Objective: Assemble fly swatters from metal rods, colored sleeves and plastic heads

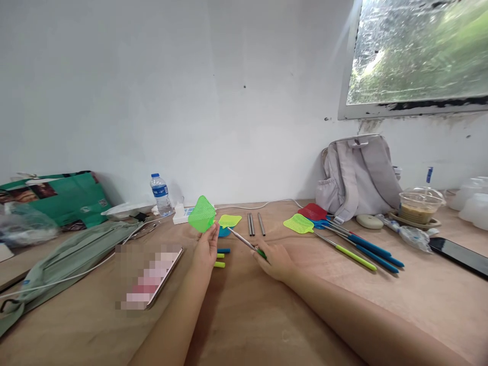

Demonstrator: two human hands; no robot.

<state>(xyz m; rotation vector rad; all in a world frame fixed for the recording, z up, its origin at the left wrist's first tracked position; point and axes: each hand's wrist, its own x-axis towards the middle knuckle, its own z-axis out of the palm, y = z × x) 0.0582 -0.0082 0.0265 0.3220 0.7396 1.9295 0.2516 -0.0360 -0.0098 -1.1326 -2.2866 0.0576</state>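
Note:
My left hand (208, 244) pinches the lower edge of a bright green fly swatter head (202, 213), raised above the table. My right hand (272, 258) is closed around the green handle of a thin metal rod (242, 238), whose tip points left toward the swatter head, apart from it. Between and beyond my hands lie a yellow-green swatter head (230, 220) and, partly under it, a blue swatter head (224, 232). Three loose metal tubes (261, 224) lie to the right of these. Short handle grips, one blue (224, 250) and two yellow-green (219, 264), sit by my left wrist.
Several complete fly swatters (354, 256) lie at right. Behind them stand a grey backpack (358, 173) and a drink cup (419, 208); a dark phone (463, 256) lies farther right. At left are a phone (154, 279), water bottle (160, 195), power strip (179, 214) and green bags (72, 198).

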